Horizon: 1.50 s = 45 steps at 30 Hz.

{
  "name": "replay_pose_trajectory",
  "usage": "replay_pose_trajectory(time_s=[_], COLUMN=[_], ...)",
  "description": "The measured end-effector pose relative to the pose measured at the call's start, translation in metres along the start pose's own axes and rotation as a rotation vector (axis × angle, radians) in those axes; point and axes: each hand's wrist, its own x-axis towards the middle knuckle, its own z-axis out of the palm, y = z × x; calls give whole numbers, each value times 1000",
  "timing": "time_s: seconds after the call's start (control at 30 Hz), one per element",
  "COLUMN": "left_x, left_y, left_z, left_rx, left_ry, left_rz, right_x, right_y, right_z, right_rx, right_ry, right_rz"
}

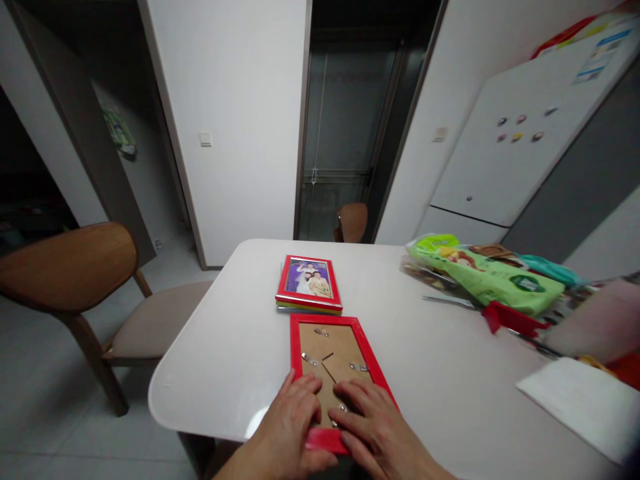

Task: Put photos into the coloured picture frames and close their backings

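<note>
A red picture frame (377,363) lies face down at the near edge of the white table. Its brown backing board (340,343) faces up, with small metal clips along the sides and a dark slit in the middle. My left hand (290,417) grips the near left corner, fingers bent over the backing and thumb along the near edge. Across the near right part, my right hand (380,427) has its fingers bent around a clip (342,408) by the near edge, which they partly hide. Just beyond lies a stack of photo frames (309,283), a red one with a portrait on top.
The white table (240,320) has rounded corners. At its right lie a green package (500,273), a red plastic piece (513,320) and a white sheet (585,400). A wooden chair (70,267) stands left; another chair (353,222) is behind the table. A white fridge (505,160) stands at back right.
</note>
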Motion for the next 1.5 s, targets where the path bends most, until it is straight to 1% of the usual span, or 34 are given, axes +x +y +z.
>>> replay_pose_trajectory(time_s=[0.1,0.17,0.23,0.3,0.4,0.5,0.57,0.63,0.8,0.87,0.97,1.03,1.13,1.27,1.37,1.43,1.5], left_x=[-2,-2,-3,-2,-1,0,1,1,2,1,1,1,2,2,1,3,8], left_y=[-4,-6,-7,-7,-5,-2,-1,-1,-3,-5,-9,-11,-12,-13,-14,-11,-5], left_z=[0,1,0,0,-2,-3,-3,-3,-2,-1,3,5,8,7,5,8,15], left_rx=[-1,-7,-19,-40,-88,-123,-127,-122,-112,-113,-117,-112,-97,-95,-59,22,135], left_ry=[-2,2,8,24,78,112,110,101,106,125,161,176,167,181,183,166,137], left_rz=[4,6,7,19,51,51,44,38,25,48,92,96,91,88,92,94,80], right_x=[-5,-5,0,11,39,68,79,83,79,81,93,103,116,125,127,124,115], right_y=[-3,-4,-4,-4,-3,-1,-1,-1,-3,3,21,35,52,64,65,62,59], right_z=[-4,-7,-7,-3,6,14,15,16,16,17,18,19,21,25,23,19,12], right_rx=[8,34,74,109,125,103,76,64,96,99,72,49,29,18,36,74,127], right_ry=[-29,-23,9,62,118,115,101,84,62,67,125,160,165,174,209,234,258], right_rz=[-33,-49,-29,34,144,196,193,172,139,175,318,404,501,618,657,645,606])
